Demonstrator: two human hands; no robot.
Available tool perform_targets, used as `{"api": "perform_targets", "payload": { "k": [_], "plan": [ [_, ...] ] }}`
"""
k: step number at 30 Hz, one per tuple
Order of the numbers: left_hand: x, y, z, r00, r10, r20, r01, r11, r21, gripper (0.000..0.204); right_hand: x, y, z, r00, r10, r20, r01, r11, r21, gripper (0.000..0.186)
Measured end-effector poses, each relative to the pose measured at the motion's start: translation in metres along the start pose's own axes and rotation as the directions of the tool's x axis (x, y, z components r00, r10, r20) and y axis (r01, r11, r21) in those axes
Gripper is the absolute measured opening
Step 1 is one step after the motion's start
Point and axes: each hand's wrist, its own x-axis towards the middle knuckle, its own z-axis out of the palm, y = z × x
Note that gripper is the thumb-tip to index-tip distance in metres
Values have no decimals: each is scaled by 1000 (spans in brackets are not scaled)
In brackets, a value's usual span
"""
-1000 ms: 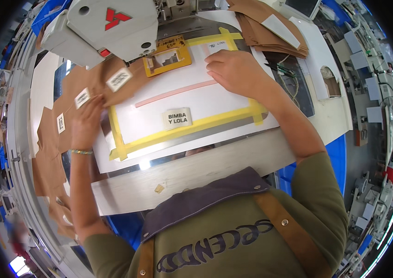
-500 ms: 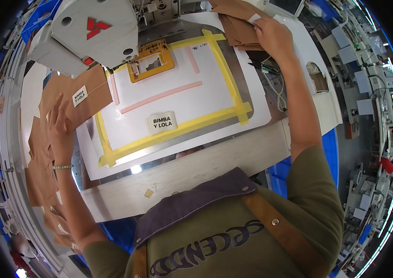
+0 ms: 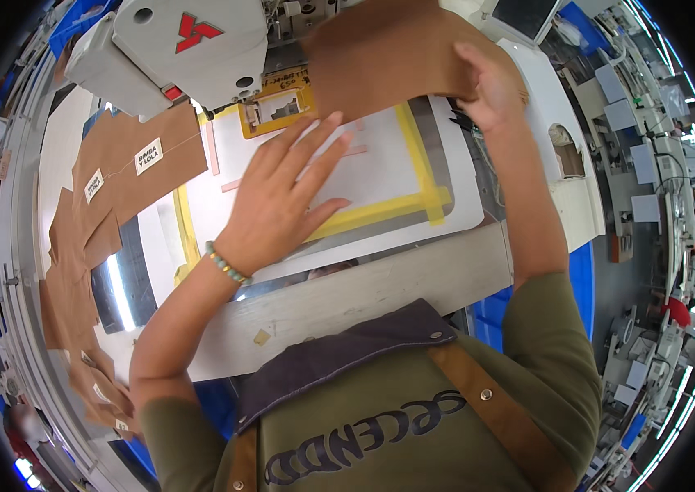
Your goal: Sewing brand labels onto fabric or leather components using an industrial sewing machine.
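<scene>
My right hand [image 3: 491,90] grips the right edge of a brown panel [image 3: 396,61], fabric or leather-like, which is lifted over the far right of a white template sheet [image 3: 388,176]. My left hand [image 3: 286,189] is above the sheet's middle, fingers apart and holding nothing, the fingertips close to the panel's lower left corner. Yellow tape [image 3: 421,156] borders the sheet, and pink strips [image 3: 215,148] lie on it. A yellow rectangular frame [image 3: 253,121] sits under the sewing machine head [image 3: 191,53]. The white label seen earlier on the sheet is hidden behind my left hand.
Several brown pieces [image 3: 175,148] with white labels [image 3: 149,156] overlap down the left side, along a shiny metal plate [image 3: 122,287]. The pale table edge [image 3: 364,291] runs in front of me. A small dark tool [image 3: 460,121] lies near my right wrist. A blue bin [image 3: 581,283] stands lower right.
My left hand has left the labelled brown pieces and moved right, over the template. My right hand has drawn a brown panel leftward from the stack at the far right. Labelled pieces at left have shifted.
</scene>
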Motion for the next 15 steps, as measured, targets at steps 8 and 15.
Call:
{"api": "perform_targets", "payload": {
  "k": [8,15],
  "plan": [
    [15,-24,45,992,58,110,-84,964,251,40,-40,44,-3,987,156,30,-153,985,-83,31],
    [9,-23,47,1000,-23,-3,23,998,-52,16,-37,28,13,997,66,-49,-75,976,-204,49]
  ]
}}
